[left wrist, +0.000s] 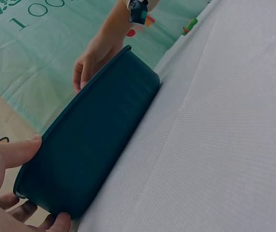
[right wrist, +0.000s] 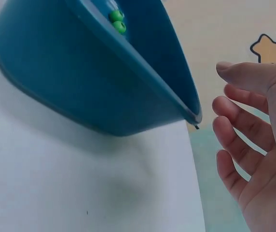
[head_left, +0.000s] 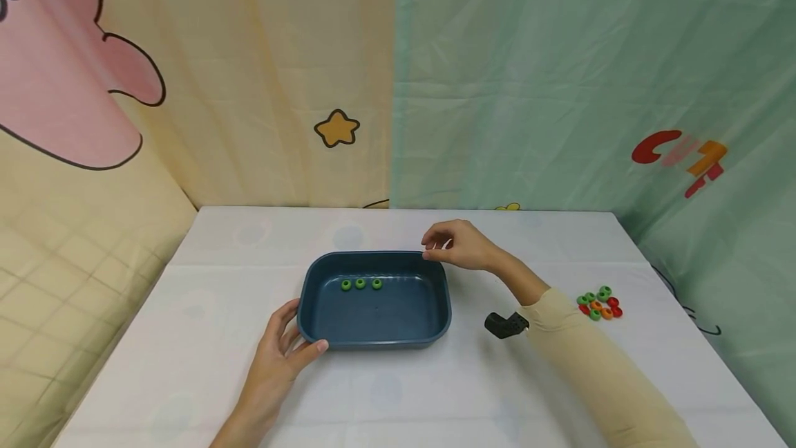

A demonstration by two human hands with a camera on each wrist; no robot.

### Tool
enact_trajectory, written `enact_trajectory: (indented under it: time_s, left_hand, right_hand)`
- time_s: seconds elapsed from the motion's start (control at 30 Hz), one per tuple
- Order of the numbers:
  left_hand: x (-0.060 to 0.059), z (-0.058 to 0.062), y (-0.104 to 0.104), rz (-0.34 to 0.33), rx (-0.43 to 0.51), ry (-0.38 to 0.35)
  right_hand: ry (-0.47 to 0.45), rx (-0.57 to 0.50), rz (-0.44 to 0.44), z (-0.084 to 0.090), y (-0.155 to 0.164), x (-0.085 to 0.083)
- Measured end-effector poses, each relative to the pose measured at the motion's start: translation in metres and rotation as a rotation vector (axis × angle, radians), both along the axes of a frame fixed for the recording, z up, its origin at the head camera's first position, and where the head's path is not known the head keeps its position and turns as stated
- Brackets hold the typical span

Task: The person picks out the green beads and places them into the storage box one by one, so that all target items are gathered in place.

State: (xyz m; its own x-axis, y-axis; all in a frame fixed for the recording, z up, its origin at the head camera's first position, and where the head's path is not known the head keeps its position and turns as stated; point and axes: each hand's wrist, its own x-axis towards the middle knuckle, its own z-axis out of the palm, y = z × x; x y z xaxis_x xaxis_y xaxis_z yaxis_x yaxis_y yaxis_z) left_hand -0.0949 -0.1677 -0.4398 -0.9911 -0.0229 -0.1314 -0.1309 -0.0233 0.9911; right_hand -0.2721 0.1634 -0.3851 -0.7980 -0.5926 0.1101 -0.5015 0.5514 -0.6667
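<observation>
A dark blue tray (head_left: 429, 316) sits mid-table with three green rings (head_left: 360, 283) in a row on its floor. My left hand (head_left: 292, 344) grips its near left corner, thumb (left wrist: 17, 150) on the rim and fingers curled round the outer wall (left wrist: 94, 140). My right hand (head_left: 435, 247) hovers at the tray's far right corner, fingers relaxed and holding nothing. In the right wrist view that hand (right wrist: 244, 145) is just beside the tray's corner (right wrist: 80, 72), not touching it, and two green rings (right wrist: 117, 21) show inside.
A small pile of green, red and orange rings (head_left: 600, 303) lies on the white tablecloth (head_left: 186, 337) to the right. Printed curtains close off the back and both sides. A black wrist camera (head_left: 504, 325) sits under my right forearm.
</observation>
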Motion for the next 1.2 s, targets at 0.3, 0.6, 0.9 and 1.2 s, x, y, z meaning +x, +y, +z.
enact_trajectory:
  time_s: [0.3, 0.6, 0.9, 1.2]
  left_hand:
    - [-0.001, -0.001, 0.0, -0.003, -0.002, 0.007]
    - [-0.001, 0.0, 0.0, -0.003, -0.002, 0.006]
    - [-0.001, 0.001, 0.0, 0.0, 0.003, -0.019]
    - [-0.001, -0.001, 0.0, -0.003, 0.006, -0.009]
  right_hand:
    - [0.013, -0.005, -0.046, -0.001, 0.026, 0.006]
    - [-0.005, -0.02, -0.119, -0.012, 0.058, 0.018]
    - [-0.019, -0.044, -0.171, -0.01, 0.093, 0.031]
    - [-0.031, 0.008, -0.266, -0.012, 0.126, 0.045]
